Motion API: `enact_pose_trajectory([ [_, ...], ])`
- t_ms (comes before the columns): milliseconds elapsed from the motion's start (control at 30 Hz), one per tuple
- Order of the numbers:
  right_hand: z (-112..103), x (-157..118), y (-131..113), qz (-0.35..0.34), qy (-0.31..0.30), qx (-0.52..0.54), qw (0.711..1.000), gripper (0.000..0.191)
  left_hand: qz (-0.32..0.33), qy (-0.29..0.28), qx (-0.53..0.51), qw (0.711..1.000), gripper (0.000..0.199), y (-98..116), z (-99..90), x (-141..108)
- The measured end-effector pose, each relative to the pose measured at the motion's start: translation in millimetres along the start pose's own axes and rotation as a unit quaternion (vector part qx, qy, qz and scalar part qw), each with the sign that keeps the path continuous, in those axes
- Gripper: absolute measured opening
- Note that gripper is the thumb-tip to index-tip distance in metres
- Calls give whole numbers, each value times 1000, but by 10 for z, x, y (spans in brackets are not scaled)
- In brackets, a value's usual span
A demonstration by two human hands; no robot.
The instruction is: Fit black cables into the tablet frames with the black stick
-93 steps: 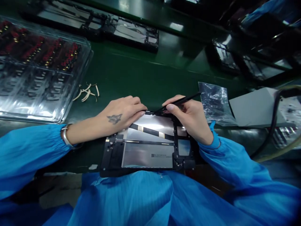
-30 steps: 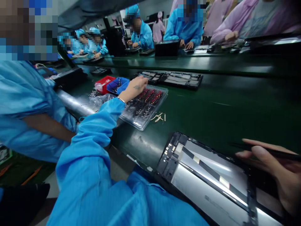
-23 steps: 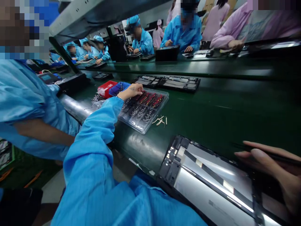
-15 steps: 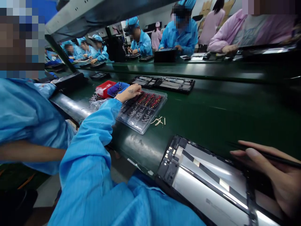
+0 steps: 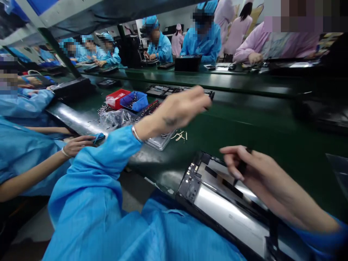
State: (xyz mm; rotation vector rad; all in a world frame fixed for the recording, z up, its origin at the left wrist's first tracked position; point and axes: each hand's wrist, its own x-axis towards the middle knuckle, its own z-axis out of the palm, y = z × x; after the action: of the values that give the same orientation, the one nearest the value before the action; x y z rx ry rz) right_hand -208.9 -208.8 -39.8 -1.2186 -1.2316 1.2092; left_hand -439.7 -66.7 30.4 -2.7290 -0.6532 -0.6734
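My left hand [image 5: 176, 110] is raised over the plastic tray [image 5: 160, 144], blurred by motion, with its fingers bent together. Whatever it pinches, if anything, is hidden. My right hand [image 5: 252, 168] holds a thin black tool, seemingly tweezers [image 5: 241, 167], above the opened tablet [image 5: 223, 210]. Silver battery cells, dark flat cables and a black board end show inside that tablet, which lies at the bench's near edge. Small red and dark parts in the tray are mostly covered by my left hand and wrist.
Left of the tray stand a red bin [image 5: 117, 98] and a blue bin [image 5: 134, 100], near a clear plastic bag [image 5: 115, 117]. Pale strips [image 5: 179, 136] lie on the green bench [image 5: 217, 134]. A neighbour's hand [image 5: 78, 144] is close on the left. Other opened devices [image 5: 160, 90] lie behind.
My left hand has lifted off the tray and moved right, towards me. My right hand has moved left over the tablet with the black tool. The neighbour at left has leaned away.
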Motion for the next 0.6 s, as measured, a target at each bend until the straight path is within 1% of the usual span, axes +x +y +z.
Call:
enact_pose_trajectory([
  [33,68,14,0,40,-27,69,996,31,88,-5,2,996,37,251,40,17],
  [67,114,14,7,64,-40,128,989,29,175,-11,-9,984,36,455,93,15],
  [100,141,5,17,67,-37,163,984,28,253,-16,-22,967,34,606,152,2],
  [133,149,-10,29,63,-30,185,980,27,316,-17,-38,948,31,704,212,-15],
  [167,142,-28,40,61,-21,196,978,26,359,-15,-57,931,27,756,270,-29],
  [200,126,-44,50,60,-12,200,978,25,385,-10,-75,920,24,773,322,-34],
  [233,105,-58,57,58,-6,196,979,25,398,-2,-91,913,22,768,365,-30],
  [333,57,-77,68,47,6,175,983,26,420,36,-118,899,19,730,436,9],
  [400,52,-77,72,33,10,165,986,26,445,84,-92,887,19,729,447,22],
  [467,62,-70,76,16,5,151,988,25,480,145,-29,865,16,740,458,14],
  [533,70,-58,81,-11,4,126,992,25,502,187,17,845,15,747,478,-15],
  [567,71,-51,83,-30,10,104,994,24,498,196,17,844,14,748,489,-35],
  [600,69,-46,84,-53,20,76,996,24,478,196,3,856,13,750,498,-59],
])
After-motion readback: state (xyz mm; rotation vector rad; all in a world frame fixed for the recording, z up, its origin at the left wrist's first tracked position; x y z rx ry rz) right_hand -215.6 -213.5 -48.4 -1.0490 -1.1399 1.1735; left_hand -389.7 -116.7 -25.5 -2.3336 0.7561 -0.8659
